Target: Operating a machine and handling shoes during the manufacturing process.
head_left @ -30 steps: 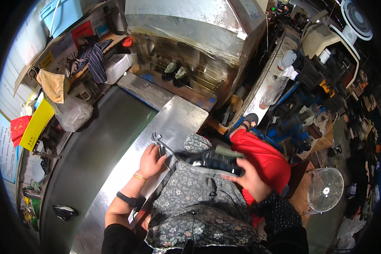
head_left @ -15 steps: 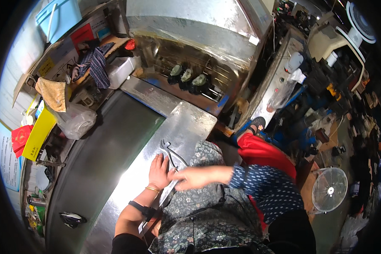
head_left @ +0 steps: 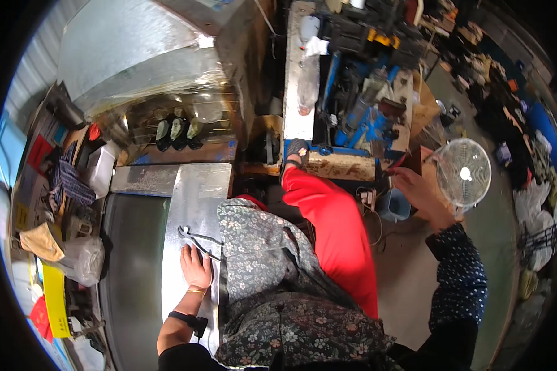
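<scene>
My left hand (head_left: 196, 267) lies flat, fingers stretched out, on the shiny metal plate (head_left: 195, 191) to the left of my lap. Just beyond its fingertips rests a pair of metal pliers (head_left: 190, 234) with dark curved handles, jaws pointing away to the left. My right hand (head_left: 416, 191) reaches far out to the right, over the floor side, its fingertips close to a dark red panel (head_left: 410, 163). Blur hides whether those fingers hold anything. Between my arms spreads a floral apron (head_left: 291, 328).
Ahead, a metal hooded machine (head_left: 142, 55) holds three dark shoe-like pieces (head_left: 177, 130). A dark conveyor belt (head_left: 133, 266) runs left of the plate. At right stand a round fan (head_left: 463, 173) and a grey-blue bin (head_left: 395, 204). A blue-framed bench (head_left: 328, 162) stands ahead.
My right hand has left the left hand's side and swung far right. The view has turned right. My left hand remains on the plate beside the pliers.
</scene>
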Tool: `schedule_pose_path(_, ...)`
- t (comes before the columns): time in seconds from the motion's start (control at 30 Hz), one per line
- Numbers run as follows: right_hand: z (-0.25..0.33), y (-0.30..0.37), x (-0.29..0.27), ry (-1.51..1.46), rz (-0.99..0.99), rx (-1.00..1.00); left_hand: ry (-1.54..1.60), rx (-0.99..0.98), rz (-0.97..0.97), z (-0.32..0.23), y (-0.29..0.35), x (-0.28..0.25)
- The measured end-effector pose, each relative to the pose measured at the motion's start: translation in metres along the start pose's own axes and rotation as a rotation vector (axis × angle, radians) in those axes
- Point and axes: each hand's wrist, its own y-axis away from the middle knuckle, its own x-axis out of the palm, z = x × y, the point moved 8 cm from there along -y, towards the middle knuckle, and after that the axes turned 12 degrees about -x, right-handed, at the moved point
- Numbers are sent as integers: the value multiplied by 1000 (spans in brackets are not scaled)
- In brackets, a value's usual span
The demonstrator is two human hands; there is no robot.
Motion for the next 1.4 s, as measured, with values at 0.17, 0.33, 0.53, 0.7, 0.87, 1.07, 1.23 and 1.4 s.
schedule_pose_path(0.17, -99, -34, 50, -163, -298, -156, -28, 13, -11, -5, -2, 7)
schedule_pose_path(0.33, -142, -93, 93, -112, -463, 214, -39, -36, 12, 0, 3, 8)
schedule_pose_path(0.53, -176, -101, 105, -213, -473, 234, 27, -11, -14, 1, 2, -2)
schedule_pose_path(0.7, -175, -102, 103, -162, -490, 224, 5, -73, 44, 6, -3, -3)
schedule_pose_path(0.87, -177, -111, 103, -14, -443, 187, 50, -80, -40, 3, -3, -9)
schedule_pose_path(1.07, -163, -117, 94, 91, -513, 137, 36, -117, -64, -3, -8, -6)
schedule_pose_path(1.23, -145, -122, 102, 47, -467, 78, -21, -126, -49, 11, -2, 4)
schedule_pose_path(1.4, -154, -122, 99, -22, -429, 149, 42, -125, -97, 13, 0, 0)
